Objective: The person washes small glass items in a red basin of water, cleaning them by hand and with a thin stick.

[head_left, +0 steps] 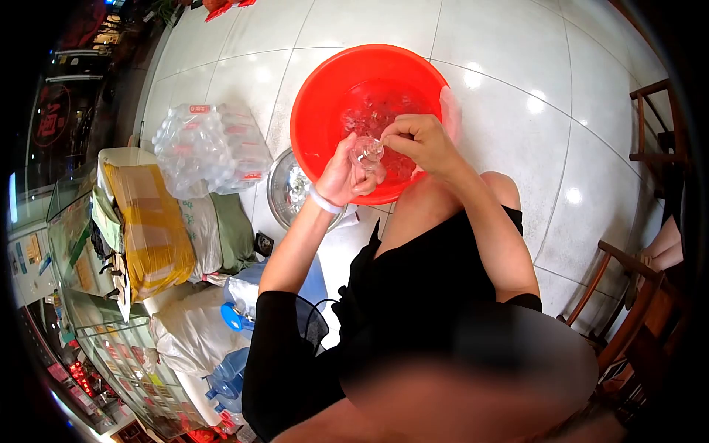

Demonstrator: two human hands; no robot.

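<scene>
"What's lying nearest you?"

"The black shirt (295, 369) is filling my view from six o'clock, and both arms are reaching toward twelve, over the near side of the red basin (310, 96)."

"And the hands?"

"My left hand (343, 173) is curling its fingers around a small clear piece (368, 150), just inside the basin's outline toward six o'clock. My right hand (422, 144) is coming in from three o'clock, thumb and forefinger pressing together by its edge. I'm not managing to tell whether they're pinching anything."

"How should you be working it?"

"By letting the left hand be the steady one, cradling without squeezing, since the piece is looking slick and perhaps brittle. The right fingertips should be moving lightly, and everything should be staying low over the basin in case it's slipping."

"Anything close by?"

"A metal bowl (278, 198) is sitting beside the basin, between seven and eight o'clock; wrapped bottles (210, 148) are lying at nine."
</scene>
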